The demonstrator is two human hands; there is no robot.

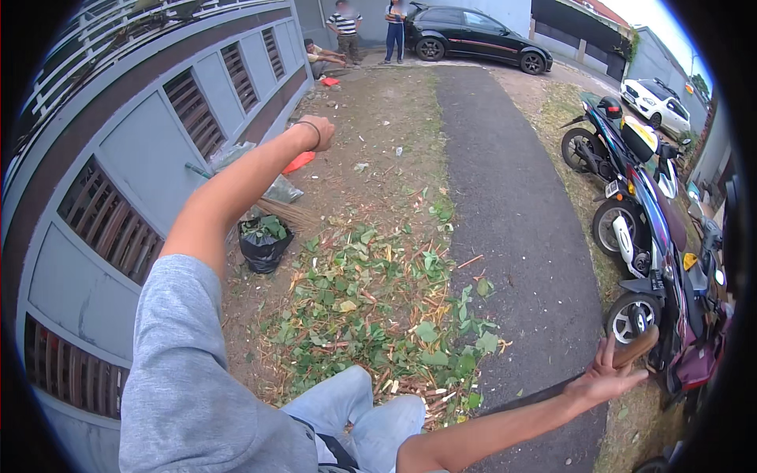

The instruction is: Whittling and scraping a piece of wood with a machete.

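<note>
My left arm stretches forward, with a dark band round the wrist. The left hand [320, 132] is closed, and nothing shows in it. Low at the right, my right hand [601, 385] holds a machete by its wooden handle [637, 347], with the thumb and some fingers extended. Its dark blade [530, 396] runs back leftward, partly hidden behind my forearm. Between my arms, a heap of green leaves and chopped stalks [359, 303] covers the ground in front of my knees. Left of the heap stands a black plastic bag [266, 251] with leaves in it.
A stick broom [290, 211], a clear plastic bag [282, 191] and a red item [300, 162] lie near the grey wall [138, 169]. Parked motorbikes [631, 213] line the asphalt path's right side. Farther off are several people [345, 25], a black car [477, 35] and a white car [656, 102].
</note>
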